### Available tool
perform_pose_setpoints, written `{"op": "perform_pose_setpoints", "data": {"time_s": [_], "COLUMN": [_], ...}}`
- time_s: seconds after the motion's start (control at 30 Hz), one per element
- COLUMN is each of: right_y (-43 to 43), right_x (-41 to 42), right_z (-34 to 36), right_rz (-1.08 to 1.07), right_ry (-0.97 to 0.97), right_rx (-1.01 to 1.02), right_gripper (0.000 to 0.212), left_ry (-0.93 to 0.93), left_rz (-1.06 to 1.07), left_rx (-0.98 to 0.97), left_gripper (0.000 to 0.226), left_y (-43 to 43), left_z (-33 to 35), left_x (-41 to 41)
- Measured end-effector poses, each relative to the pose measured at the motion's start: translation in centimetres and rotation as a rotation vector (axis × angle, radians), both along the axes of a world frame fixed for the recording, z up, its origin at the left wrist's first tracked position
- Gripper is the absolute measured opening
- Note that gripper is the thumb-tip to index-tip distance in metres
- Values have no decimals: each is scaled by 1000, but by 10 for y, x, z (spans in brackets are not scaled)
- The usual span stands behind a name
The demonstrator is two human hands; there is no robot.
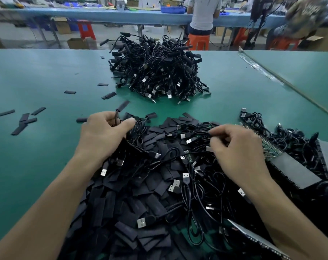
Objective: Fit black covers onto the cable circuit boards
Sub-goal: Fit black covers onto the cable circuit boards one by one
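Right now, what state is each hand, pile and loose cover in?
Left hand: closed, pinching a thin black cable.
Right hand: fingers pinching black cables.
Far heap of black USB cables: tangled, untouched.
Near pile of flat black covers: loose, overlapping.
Stray black covers: scattered flat.

The table (46, 76) has a plain green top. The near heap of covers (140, 212) is matt black, and the loose covers (24, 121) on the left are the same black. The cables (193, 184) are black with silver plug ends. A small circuit board (187, 156) among them is green. The far pile of cables (155, 68) is black with silver plugs too. On the right, a flat panel (294, 169) is dark grey. Far behind, a long bench (103, 15) is light blue, 1 bin (173, 9) on it is deep blue, and the stools (199, 41) are orange-red.
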State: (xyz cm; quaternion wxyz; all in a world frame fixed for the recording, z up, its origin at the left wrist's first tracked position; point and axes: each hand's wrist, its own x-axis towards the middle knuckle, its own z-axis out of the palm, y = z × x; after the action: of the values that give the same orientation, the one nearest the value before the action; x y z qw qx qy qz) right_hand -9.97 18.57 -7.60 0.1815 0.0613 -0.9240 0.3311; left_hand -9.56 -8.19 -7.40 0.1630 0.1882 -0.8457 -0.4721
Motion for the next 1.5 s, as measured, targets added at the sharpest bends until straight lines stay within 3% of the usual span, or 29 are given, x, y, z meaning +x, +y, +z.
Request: {"op": "perform_pose_setpoints", "data": {"time_s": [0.1, 0.17, 0.33, 0.43, 0.67, 0.8, 0.9, 0.97, 1.13, 1.2, 1.37, 1.5], "right_y": [-2, -1, 1, 4, -4, -9, -8, -5, -8, -12, -15, -16], "right_x": [6, 8, 8, 5, 4, 9, 7, 2, 0, 3, 6, 4], "right_z": [0, 4, 4, 0, 5, 9, 8, 2, -13, -16, -20, -20], "right_rz": [1, 18, 28, 27, 384, 512, 486, 408, 335, 359, 390, 401], "right_ry": [-118, -160, -140, -6, 170, 114, 22, -31, -153, -141, -158, -190], "right_rx": [276, 306, 338, 293, -241, -571, -678, -560, 329, 538, 685, 679], "right_gripper": [19, 22, 19, 17, 16, 15, 16, 12, 39, 47, 48, 45], "left_ry": [-51, -25, 183, 226, 254, 242, 248, 236, 123, 102, 98, 80], "left_rz": [44, 71, -16, -217, -589, -625, -589, -508, -300, -270, -285, -291], "left_rx": [-422, -520, -574, -473, -244, -143, -122, -111, -172, -237, -349, -294], "left_gripper": [72, 74, 17, 6, 32, 12, 11, 12, 21, 22, 17, 46], "left_y": [6, 11, 29, 44, 68, 75, 74, 71, 60, 58, 62, 61], "left_z": [-1, 1, 13, 16, 15, 12, 12, 10, 0, -5, -16, -20], "left_x": [6, 11, 19, 23, 35, 36, 34, 31, 22, 21, 22, 19]}}
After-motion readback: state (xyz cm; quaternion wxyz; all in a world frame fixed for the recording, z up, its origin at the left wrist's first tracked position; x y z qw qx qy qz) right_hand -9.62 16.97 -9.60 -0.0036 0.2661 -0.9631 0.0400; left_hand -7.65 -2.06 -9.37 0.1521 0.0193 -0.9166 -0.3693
